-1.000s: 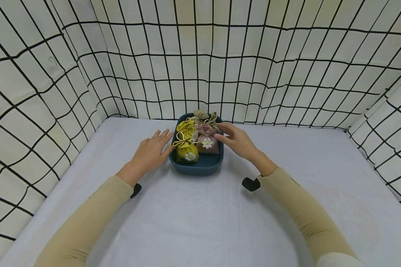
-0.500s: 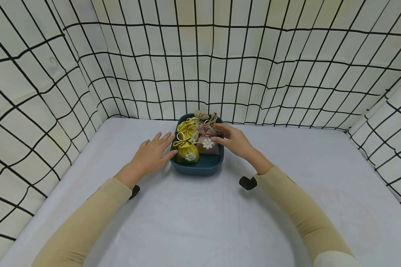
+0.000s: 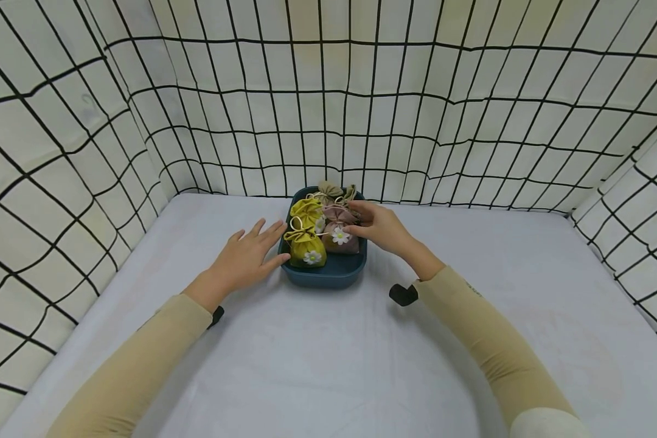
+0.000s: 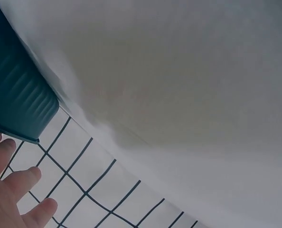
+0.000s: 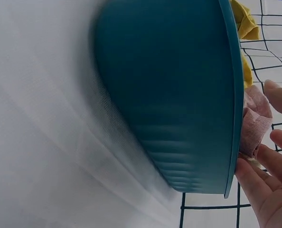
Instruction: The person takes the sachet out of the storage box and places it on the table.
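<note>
Pink pouch [image 3: 348, 246] sits along the right edge of the tub [image 3: 323, 279], which stands near the far edge of the worktop [image 3: 317, 365], and my right hand [image 3: 387, 230] is at it: thumb and fingers lie bent about its gathered top, though I cannot tell whether they have closed on the cloth. My left hand [image 3: 245, 254] is released, fingers spread by the tub's left edge; whether it touches the rim I cannot tell. For a sound hold, I'd pinch just below the drawn neck rather than pull at the daisy [image 3: 340, 235], which might come loose. The cloth looks soft, so a light squeeze should do. My fingertips should clear the drab pouches [image 3: 328, 190] at the far edge and the yellow pouch [image 3: 307, 248] by the front-left corner. Should the tub slide, my left palm could steady it.
</note>
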`<state>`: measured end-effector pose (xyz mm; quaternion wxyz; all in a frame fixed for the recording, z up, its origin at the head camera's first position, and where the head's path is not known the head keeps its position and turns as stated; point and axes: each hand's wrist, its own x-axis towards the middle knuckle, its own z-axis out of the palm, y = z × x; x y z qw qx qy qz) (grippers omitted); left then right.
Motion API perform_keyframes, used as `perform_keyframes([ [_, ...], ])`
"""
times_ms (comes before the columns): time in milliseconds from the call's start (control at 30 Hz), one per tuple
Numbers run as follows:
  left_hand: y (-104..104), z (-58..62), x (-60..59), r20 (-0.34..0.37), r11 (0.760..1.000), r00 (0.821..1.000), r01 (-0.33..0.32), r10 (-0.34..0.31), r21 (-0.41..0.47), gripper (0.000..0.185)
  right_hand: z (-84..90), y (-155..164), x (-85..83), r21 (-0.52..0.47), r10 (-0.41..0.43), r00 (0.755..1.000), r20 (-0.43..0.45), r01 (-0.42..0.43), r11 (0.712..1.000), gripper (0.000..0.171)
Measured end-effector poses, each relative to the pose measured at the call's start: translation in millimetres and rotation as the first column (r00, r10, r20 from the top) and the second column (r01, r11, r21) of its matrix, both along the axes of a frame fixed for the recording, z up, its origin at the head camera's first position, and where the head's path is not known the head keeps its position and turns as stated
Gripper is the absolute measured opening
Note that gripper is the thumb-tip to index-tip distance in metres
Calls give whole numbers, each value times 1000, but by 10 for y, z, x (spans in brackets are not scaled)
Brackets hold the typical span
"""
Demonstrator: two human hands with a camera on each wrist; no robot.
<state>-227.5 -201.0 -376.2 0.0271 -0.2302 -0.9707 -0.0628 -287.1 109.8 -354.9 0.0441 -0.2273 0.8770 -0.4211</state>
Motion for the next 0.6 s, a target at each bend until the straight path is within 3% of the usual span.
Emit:
perform_keyframes([
  [600,-9,-6,14,-18,999,1000,4,-5,-42,73,17,-106,-42,42,33,999,21,-34,999,67],
])
